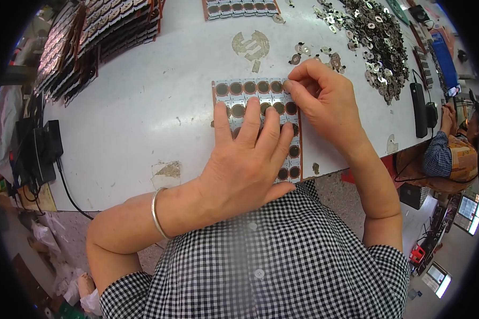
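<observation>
A panel of small white circuit boards (251,86) lies on the table in front of me, with rows of dark round discs and reddish-brown side strips. My left hand (246,159) rests flat across its middle, fingers spread, covering several discs. At the panel's far right corner, my right hand (324,101) has thumb and index finger brought together. Whatever is between those fingertips is hidden. Just beyond this hand lie several loose metal tabbed discs (303,49).
A large heap of tabbed discs (380,48) covers the far right. Stacked panels (104,32) stand far left; another panel (241,8) lies at the far edge. A black adapter (50,149) with a cable sits left. Another person (442,154) is at the right.
</observation>
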### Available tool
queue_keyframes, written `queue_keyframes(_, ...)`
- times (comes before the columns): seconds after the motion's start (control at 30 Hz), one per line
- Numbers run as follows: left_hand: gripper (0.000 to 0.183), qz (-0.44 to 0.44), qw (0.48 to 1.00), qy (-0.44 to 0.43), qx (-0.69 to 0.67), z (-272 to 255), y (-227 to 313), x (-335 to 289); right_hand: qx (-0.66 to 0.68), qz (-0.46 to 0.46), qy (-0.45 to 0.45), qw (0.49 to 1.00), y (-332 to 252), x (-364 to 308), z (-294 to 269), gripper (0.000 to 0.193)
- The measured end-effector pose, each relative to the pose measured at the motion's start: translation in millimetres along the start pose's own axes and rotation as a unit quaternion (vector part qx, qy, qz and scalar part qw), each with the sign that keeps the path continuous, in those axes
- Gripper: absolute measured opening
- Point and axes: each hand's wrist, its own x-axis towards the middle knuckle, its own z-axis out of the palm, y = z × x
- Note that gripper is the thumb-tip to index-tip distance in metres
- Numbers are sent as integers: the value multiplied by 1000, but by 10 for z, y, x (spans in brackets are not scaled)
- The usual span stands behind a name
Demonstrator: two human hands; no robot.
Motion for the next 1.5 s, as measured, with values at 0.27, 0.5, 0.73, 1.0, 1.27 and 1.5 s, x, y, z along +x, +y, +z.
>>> queue_keyframes(0.27,88,-7,1000,-1,2,5,6,-5,-119,-108,71,984,33,-143,54,16)
queue_keyframes(0.5,88,-3,1000,-2,5,7,13,10,-89,-66,112,988,32,-195,172,15)
queue_keyframes(0.73,88,-1,1000,3,9,13,6,7,-152,-106,113,976,36,-197,151,15)
queue_keyframes(1.0,86,0,1000,-3,1,2,11,8,-219,-214,70,949,227,335,-222,23)
queue_keyframes(1.27,86,-8,1000,-5,-2,11,2,0,-101,-89,-40,990,-27,272,-233,15)
queue_keyframes(1.5,85,-12,1000,-4,-5,16,8,-7,121,100,-94,983,-166,130,-46,12)
